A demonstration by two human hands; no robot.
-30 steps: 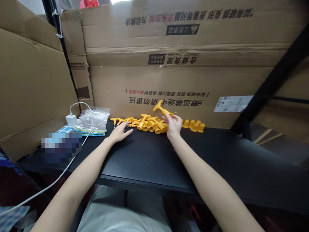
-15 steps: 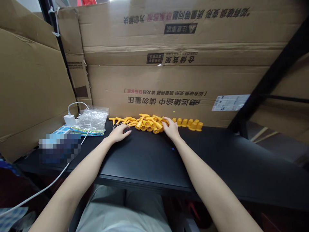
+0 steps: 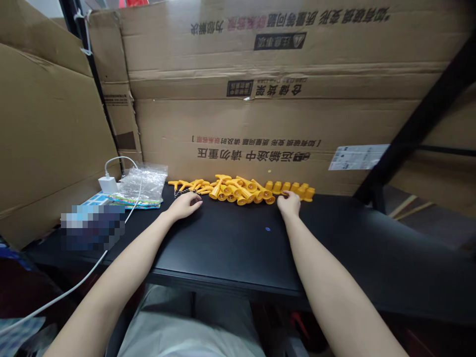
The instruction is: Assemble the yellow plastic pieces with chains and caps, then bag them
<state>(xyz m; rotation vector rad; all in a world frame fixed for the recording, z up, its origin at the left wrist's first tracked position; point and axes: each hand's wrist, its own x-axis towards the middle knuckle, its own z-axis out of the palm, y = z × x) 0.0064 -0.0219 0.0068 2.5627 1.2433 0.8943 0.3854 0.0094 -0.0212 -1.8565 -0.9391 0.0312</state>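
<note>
My left hand (image 3: 183, 205) rests on the black shelf top with its fingers loosely curved and the thumb apart, holding nothing visible. Just behind it lie yellow T-shaped handles (image 3: 183, 185) with thin metal parts, which the hand partly covers. Between the hands is a heap of yellow funnel-shaped pieces (image 3: 241, 200), several with their round open ends facing me. My right hand (image 3: 290, 204) has its fingers bent together at the rim of a yellow cup-shaped piece (image 3: 285, 186). That piece stands among several similar yellow cups (image 3: 277, 186) along the cardboard; the fingertips are partly hidden.
Printed cardboard (image 3: 256, 116) forms the back wall, and another cardboard sheet (image 3: 48, 129) stands at left. A white charger (image 3: 108, 185) with a cable (image 3: 80, 282), clear plastic bags (image 3: 143, 183) and a blurred-out item (image 3: 92, 228) lie at left. A black post (image 3: 405, 119) slants at right.
My right hand has moved right, from the funnel-shaped heap to the cups, and its fingers have drawn together. More of the heap's right end shows. My left hand has barely moved.
</note>
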